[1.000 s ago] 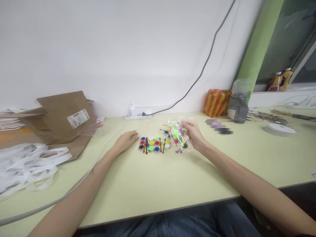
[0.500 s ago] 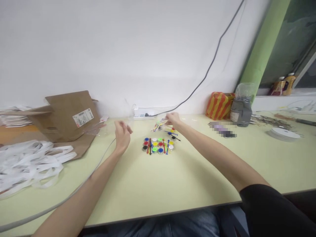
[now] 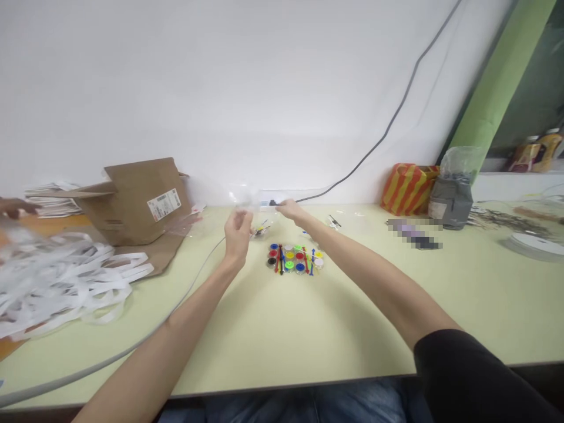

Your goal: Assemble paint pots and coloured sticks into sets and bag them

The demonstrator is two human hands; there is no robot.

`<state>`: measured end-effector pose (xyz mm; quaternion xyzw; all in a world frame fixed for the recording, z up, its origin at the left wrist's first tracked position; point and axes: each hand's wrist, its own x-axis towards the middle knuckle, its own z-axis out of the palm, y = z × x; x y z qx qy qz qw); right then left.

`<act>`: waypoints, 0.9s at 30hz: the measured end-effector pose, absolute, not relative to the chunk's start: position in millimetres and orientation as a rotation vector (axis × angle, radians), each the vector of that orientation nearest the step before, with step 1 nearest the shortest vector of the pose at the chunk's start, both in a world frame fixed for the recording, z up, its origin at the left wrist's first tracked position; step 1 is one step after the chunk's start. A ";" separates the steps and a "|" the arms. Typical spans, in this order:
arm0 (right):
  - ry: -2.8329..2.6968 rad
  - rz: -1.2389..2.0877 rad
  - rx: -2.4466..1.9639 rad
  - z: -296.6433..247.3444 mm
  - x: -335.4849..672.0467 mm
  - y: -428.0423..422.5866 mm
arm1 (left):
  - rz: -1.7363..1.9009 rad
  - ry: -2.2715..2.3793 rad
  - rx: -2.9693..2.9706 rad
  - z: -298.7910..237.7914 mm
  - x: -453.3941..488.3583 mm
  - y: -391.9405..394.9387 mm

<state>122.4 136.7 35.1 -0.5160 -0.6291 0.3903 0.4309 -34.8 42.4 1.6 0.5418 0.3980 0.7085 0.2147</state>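
Just below the centre of the frame you have a tight cluster of round discs (image 3: 289, 256) in red, blue, yellow, green, white and black, lying flat, with slim coloured arrows (image 3: 312, 262) among them, most running up and down the frame. Up and to their left, your clear plastic bag (image 3: 243, 200) is raised, and small coloured pieces (image 3: 261, 230) below it may be inside.

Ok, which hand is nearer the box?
Left. The left hand is to the right of the box, not touching it; the right hand is farther right, beyond the left one.
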 end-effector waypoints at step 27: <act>-2.088 -0.191 -0.489 5.4 245.2 -23.0 | 1.193 0.991 2.825 13.6 -0.5 -2.9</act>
